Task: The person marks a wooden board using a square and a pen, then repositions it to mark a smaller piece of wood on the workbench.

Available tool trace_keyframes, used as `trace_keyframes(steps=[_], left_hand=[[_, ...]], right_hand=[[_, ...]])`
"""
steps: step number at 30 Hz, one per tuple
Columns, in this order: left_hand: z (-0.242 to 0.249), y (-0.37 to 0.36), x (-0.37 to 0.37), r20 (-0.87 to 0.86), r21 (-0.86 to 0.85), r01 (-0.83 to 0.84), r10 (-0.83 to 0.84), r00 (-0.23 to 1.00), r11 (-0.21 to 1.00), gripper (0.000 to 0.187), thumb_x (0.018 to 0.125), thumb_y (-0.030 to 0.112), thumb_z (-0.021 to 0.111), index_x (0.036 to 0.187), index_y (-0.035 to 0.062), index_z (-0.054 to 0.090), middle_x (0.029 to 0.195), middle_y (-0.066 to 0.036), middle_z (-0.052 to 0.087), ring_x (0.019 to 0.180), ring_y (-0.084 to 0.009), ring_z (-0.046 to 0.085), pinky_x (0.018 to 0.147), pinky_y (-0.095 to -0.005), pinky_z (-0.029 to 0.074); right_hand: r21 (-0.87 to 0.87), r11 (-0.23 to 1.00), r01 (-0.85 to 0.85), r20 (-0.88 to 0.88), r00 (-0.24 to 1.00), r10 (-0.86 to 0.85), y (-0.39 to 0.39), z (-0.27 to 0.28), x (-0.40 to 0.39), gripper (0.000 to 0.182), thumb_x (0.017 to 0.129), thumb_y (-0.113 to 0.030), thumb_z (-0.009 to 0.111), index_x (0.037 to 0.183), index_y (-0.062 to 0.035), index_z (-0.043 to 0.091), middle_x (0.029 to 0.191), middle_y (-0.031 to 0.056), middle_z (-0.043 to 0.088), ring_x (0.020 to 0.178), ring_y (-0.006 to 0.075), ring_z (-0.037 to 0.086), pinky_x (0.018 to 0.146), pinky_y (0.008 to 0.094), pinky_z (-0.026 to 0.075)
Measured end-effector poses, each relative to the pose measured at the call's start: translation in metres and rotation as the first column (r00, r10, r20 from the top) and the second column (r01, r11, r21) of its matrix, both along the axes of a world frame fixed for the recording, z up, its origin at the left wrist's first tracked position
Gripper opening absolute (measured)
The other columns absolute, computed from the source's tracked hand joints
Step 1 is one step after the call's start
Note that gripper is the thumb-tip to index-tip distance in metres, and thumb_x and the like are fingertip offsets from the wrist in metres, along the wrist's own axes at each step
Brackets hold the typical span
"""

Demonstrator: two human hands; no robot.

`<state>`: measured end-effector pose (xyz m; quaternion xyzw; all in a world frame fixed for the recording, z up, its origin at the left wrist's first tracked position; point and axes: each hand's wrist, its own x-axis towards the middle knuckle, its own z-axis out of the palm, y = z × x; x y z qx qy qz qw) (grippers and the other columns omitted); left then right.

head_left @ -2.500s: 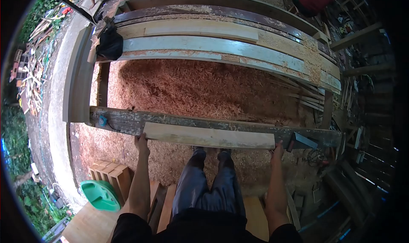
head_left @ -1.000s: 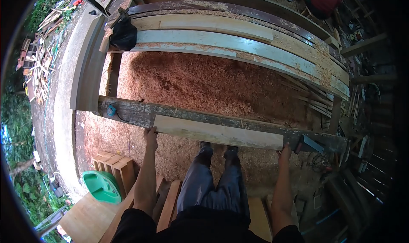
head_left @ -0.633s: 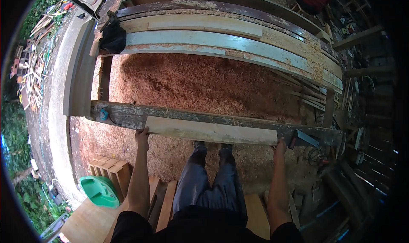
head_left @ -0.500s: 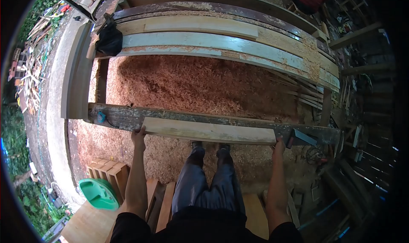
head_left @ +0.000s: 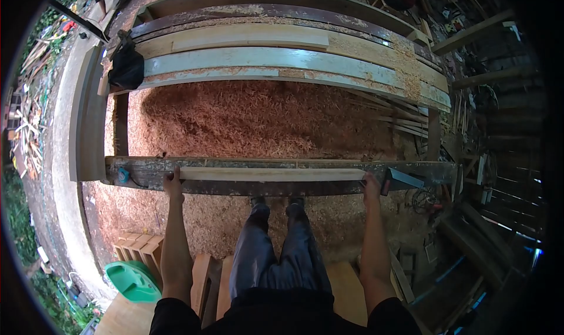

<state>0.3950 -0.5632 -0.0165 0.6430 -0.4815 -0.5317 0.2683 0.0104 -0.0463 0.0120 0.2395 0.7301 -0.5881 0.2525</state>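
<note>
The left hand and right hand grip opposite ends of a pale wooden board, the fingers of each clamped on it. Its narrow edge shows above the weathered plank surface. Just beside the right hand lies a try square; near the left hand sits a blue tape measure.

So the try square and tape measure sit at the right and left ends of the near beam, board between them. Plastic tub's down left, black bag's up left on the planks.
</note>
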Motion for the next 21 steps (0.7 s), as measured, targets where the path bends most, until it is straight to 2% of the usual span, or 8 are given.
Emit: trace_keyframes(steps=[2,5,7,10,13,18,20,21], left_hand=[[0.004,-0.003,-0.009,0.016,-0.007,0.032,-0.032,0.999,0.999,0.039,0.083,0.031,0.073,0.088,-0.0012,0.051,0.088,-0.011,0.057,0.074,-0.0183,0.058,0.066,-0.0320,0.056],[0.013,-0.002,-0.016,0.025,0.008,0.008,-0.009,1.000,1.000,0.038,0.083,0.030,0.073,0.090,-0.0006,0.051,0.088,-0.011,0.056,0.075,-0.0184,0.058,0.066,-0.0321,0.056],[0.008,-0.001,-0.010,0.009,-0.003,0.003,-0.003,1.000,1.000,0.035,0.084,0.026,0.072,0.091,-0.0007,0.050,0.088,-0.011,0.056,0.075,-0.0188,0.058,0.065,-0.0325,0.055],[0.010,0.004,0.001,-0.052,0.042,-0.036,0.038,0.998,0.998,0.030,0.083,0.016,0.070,0.095,-0.0009,0.048,0.088,-0.012,0.056,0.075,-0.0194,0.058,0.064,-0.0329,0.055],[0.013,0.009,0.020,-0.052,0.161,-0.045,0.054,0.997,0.986,0.029,0.079,0.007,0.067,0.098,-0.0009,0.047,0.088,-0.012,0.056,0.074,-0.0205,0.058,0.062,-0.0330,0.054],[-0.001,0.006,0.032,0.104,0.257,-0.048,0.022,0.994,0.965,0.035,0.074,0.009,0.065,0.103,-0.0061,0.052,0.089,-0.013,0.060,0.073,-0.0217,0.060,0.059,-0.0327,0.050],[0.002,0.001,0.032,0.223,0.234,0.223,-0.276,0.935,0.946,0.041,0.075,0.014,0.067,0.108,-0.0094,0.060,0.089,-0.014,0.065,0.074,-0.0220,0.063,0.062,-0.0335,0.049],[-0.003,0.001,0.036,0.229,0.237,0.221,-0.275,0.934,0.946,0.041,0.075,0.014,0.067,0.108,-0.0094,0.060,0.089,-0.014,0.065,0.074,-0.0220,0.063,0.062,-0.0335,0.049]], right_hand=[[0.028,0.994,-0.105,-0.041,0.994,0.106,-0.001,-0.004,-0.003,0.046,0.096,-0.027,0.051,0.131,0.0022,0.047,0.111,0.0118,0.057,0.094,0.0217,0.058,0.084,0.0342,0.049],[0.006,0.998,-0.069,-0.048,0.996,0.069,-0.010,0.005,-0.006,0.041,0.093,-0.025,0.058,0.124,0.0006,0.053,0.104,0.0109,0.059,0.091,0.0192,0.058,0.079,0.0344,0.051],[0.048,0.999,0.003,0.081,0.997,-0.007,-0.012,0.014,-0.011,0.035,0.094,-0.025,0.058,0.115,0.0016,0.055,0.102,0.0104,0.059,0.091,0.0194,0.058,0.076,0.0345,0.052],[0.106,0.994,-0.011,0.018,1.000,0.009,-0.006,0.005,-0.007,0.035,0.092,-0.029,0.061,0.108,0.0011,0.055,0.101,0.0102,0.058,0.089,0.0205,0.059,0.074,0.0346,0.052],[0.333,0.929,-0.162,0.038,0.987,0.158,0.005,-0.004,0.001,0.045,0.090,-0.038,0.062,0.112,0.0015,0.053,0.109,0.0142,0.056,0.096,0.0240,0.060,0.075,0.0369,0.053],[0.345,0.933,-0.099,0.086,0.994,0.073,0.002,-0.004,0.013,0.049,0.090,-0.039,0.062,0.121,-0.0019,0.052,0.116,0.0142,0.055,0.099,0.0249,0.058,0.075,0.0367,0.051],[0.386,0.911,-0.145,0.110,0.988,0.110,-0.001,0.005,0.016,0.051,0.090,-0.038,0.061,0.125,-0.0029,0.051,0.119,0.0139,0.054,0.100,0.0256,0.057,0.077,0.0377,0.050],[0.400,0.891,-0.213,0.151,0.975,0.165,-0.005,0.009,0.016,0.052,0.090,-0.038,0.061,0.129,-0.0047,0.049,0.122,0.0135,0.053,0.104,0.0259,0.056,0.079,0.0389,0.049]])
